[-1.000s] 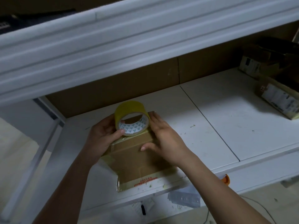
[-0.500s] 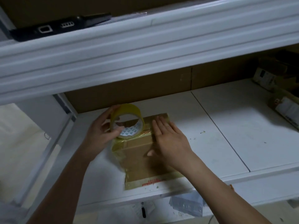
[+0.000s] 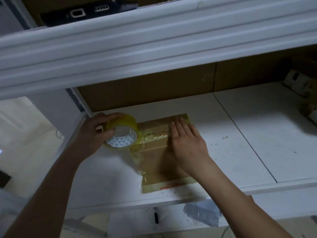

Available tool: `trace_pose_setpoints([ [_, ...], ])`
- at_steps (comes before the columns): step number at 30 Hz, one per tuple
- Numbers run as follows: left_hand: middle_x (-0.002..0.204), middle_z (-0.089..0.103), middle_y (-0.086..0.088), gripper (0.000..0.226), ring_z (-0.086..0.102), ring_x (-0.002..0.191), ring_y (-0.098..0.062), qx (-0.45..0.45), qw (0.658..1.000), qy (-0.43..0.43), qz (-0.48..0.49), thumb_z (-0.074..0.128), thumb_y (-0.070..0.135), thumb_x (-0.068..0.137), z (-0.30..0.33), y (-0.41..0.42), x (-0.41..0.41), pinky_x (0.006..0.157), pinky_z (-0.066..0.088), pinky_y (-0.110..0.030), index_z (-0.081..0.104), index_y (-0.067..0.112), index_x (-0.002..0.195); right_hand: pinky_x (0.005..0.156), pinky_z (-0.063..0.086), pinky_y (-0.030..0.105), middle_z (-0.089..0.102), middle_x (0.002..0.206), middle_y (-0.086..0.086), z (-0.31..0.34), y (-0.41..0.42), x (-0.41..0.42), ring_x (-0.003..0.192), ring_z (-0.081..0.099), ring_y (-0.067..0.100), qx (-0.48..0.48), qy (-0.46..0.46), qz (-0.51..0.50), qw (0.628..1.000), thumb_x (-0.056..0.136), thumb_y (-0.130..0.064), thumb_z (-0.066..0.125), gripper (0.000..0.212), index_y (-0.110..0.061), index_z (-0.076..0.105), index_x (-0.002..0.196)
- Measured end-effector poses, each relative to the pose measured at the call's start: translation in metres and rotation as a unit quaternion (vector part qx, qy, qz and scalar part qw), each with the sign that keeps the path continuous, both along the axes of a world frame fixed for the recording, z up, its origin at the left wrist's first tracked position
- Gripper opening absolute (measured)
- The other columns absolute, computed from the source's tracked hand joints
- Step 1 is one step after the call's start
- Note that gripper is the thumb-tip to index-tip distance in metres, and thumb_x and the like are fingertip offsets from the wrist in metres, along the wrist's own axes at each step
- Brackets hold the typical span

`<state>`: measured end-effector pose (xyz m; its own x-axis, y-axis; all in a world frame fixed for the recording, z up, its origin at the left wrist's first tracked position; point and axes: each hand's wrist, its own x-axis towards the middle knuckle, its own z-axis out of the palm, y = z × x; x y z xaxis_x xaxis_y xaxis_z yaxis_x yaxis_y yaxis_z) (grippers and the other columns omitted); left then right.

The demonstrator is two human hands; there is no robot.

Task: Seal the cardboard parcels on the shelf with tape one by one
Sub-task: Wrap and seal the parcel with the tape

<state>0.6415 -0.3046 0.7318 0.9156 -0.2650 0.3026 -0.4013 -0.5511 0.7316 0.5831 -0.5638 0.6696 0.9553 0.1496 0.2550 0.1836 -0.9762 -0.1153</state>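
Parcel (image 3: 154, 146) between hands | left hand (image 3: 93, 134) grips tape roll (image 3: 122, 132) | right hand (image 3: 186, 141) flat, pressing parcel

No readable text, red print on parcel (image 3: 164, 162) edge perhaps lettering, too blurred

black device (image 3: 89, 12), plastic bag (image 3: 202, 214), marker (image 3: 156, 218)

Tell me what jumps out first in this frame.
The yellow tape roll, gripped by the left hand at the left edge of the cardboard parcel on the white shelf. A tape strip runs from it across the parcel, pressed flat by the right hand.
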Motion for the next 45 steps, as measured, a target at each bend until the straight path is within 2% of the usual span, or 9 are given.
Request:
trace_pose_setpoints([
  [4, 0.089, 0.056, -0.007, 0.060, 0.054, 0.070, 0.001, -0.016, 1.000, -0.008, 0.004, 0.058, 0.010, 0.073, 0.002, -0.007, -0.006, 0.062, 0.040, -0.006, 0.066, 0.065, 0.095, 0.118, -0.008, 0.032, -0.005, 0.163, 0.009, -0.002, 0.012, 0.002, 0.151, -0.004, 0.020, 0.009, 0.004, 0.052, 0.999, 0.094, -0.057, 0.044, 0.091, -0.007, -0.003, 0.154],
  [15, 0.066, 0.056, 0.021, 0.064, 0.054, 0.062, -0.001, 0.041, 0.996, 0.081, 0.001, 0.061, -0.015, 0.077, -0.006, 0.014, 0.000, 0.060, 0.040, -0.014, 0.072, 0.047, 0.087, 0.112, -0.004, 0.020, 0.001, 0.163, -0.002, -0.007, -0.010, 0.014, 0.150, 0.002, 0.010, 0.009, 0.001, 0.093, 0.996, 0.099, -0.051, 0.041, 0.073, -0.020, 0.007, 0.156],
  [20, 0.070, 0.050, 0.006, 0.050, 0.052, 0.063, -0.002, 0.011, 0.994, 0.110, -0.002, 0.058, 0.011, 0.065, -0.025, 0.020, -0.009, 0.060, 0.038, -0.017, 0.074, 0.056, 0.078, 0.108, -0.005, 0.017, 0.001, 0.164, -0.003, -0.008, -0.012, 0.016, 0.150, 0.003, 0.010, 0.006, 0.012, 0.101, 0.995, 0.095, -0.058, 0.040, 0.078, -0.020, 0.010, 0.156],
  [26, 0.079, 0.057, -0.011, 0.075, 0.058, 0.077, -0.031, 0.005, 0.990, 0.139, -0.002, 0.059, -0.018, 0.077, -0.050, 0.023, -0.005, 0.067, 0.042, -0.034, 0.074, 0.056, 0.080, 0.110, -0.007, 0.018, 0.002, 0.163, -0.002, -0.010, -0.012, 0.018, 0.150, 0.003, 0.010, -0.007, 0.013, 0.105, 0.994, 0.093, -0.063, 0.038, 0.081, -0.020, 0.010, 0.156],
  [28, 0.074, 0.063, 0.000, 0.065, 0.060, 0.070, -0.016, 0.005, 0.988, 0.154, 0.007, 0.061, -0.016, 0.078, -0.059, 0.018, -0.006, 0.063, 0.044, -0.029, 0.076, 0.047, 0.080, 0.111, -0.008, 0.019, 0.004, 0.163, -0.002, -0.011, -0.013, 0.018, 0.150, 0.004, 0.011, -0.007, 0.013, 0.108, 0.994, 0.092, -0.062, 0.038, 0.081, -0.020, 0.012, 0.156],
  [33, 0.088, 0.071, 0.004, 0.046, 0.067, 0.084, -0.010, -0.006, 0.980, 0.201, -0.013, 0.069, -0.006, 0.082, -0.071, -0.004, -0.011, 0.067, 0.052, -0.017, 0.071, 0.039, 0.094, 0.114, -0.006, 0.022, 0.010, 0.163, -0.009, -0.005, -0.023, 0.029, 0.151, 0.002, 0.013, 0.007, 0.012, 0.118, 0.993, 0.097, -0.045, 0.049, 0.070, -0.027, 0.015, 0.155],
  [37, 0.093, 0.073, 0.010, 0.029, 0.071, 0.089, -0.010, -0.073, 0.952, 0.284, -0.085, 0.067, 0.030, 0.084, -0.071, -0.012, -0.018, 0.070, 0.054, -0.018, 0.072, 0.038, 0.111, 0.114, -0.017, 0.022, 0.018, 0.162, 0.002, -0.001, -0.021, 0.026, 0.150, 0.006, 0.018, 0.068, -0.001, 0.086, 0.994, 0.080, -0.010, 0.055, 0.081, -0.022, 0.025, 0.153],
  [42, 0.095, 0.075, -0.006, 0.020, 0.072, 0.087, -0.024, -0.150, 0.955, 0.256, -0.020, 0.061, 0.016, 0.094, -0.082, -0.020, -0.017, 0.075, 0.057, -0.030, 0.078, 0.024, 0.101, 0.114, -0.019, 0.027, 0.033, 0.156, -0.002, -0.009, 0.013, 0.008, 0.149, 0.010, 0.019, 0.196, -0.024, 0.119, 0.973, 0.080, -0.064, 0.042, 0.078, -0.024, 0.040, 0.146],
  [45, 0.082, 0.073, -0.009, 0.017, 0.070, 0.074, -0.030, -0.191, 0.943, 0.272, 0.006, 0.070, 0.016, 0.086, -0.088, -0.023, -0.015, 0.071, 0.057, -0.038, 0.066, 0.006, 0.100, 0.117, -0.013, 0.036, 0.041, 0.151, 0.000, -0.013, 0.015, 0.014, 0.146, 0.020, 0.021, 0.185, -0.038, 0.103, 0.977, 0.083, -0.064, 0.059, 0.073, -0.020, 0.048, 0.140],
])
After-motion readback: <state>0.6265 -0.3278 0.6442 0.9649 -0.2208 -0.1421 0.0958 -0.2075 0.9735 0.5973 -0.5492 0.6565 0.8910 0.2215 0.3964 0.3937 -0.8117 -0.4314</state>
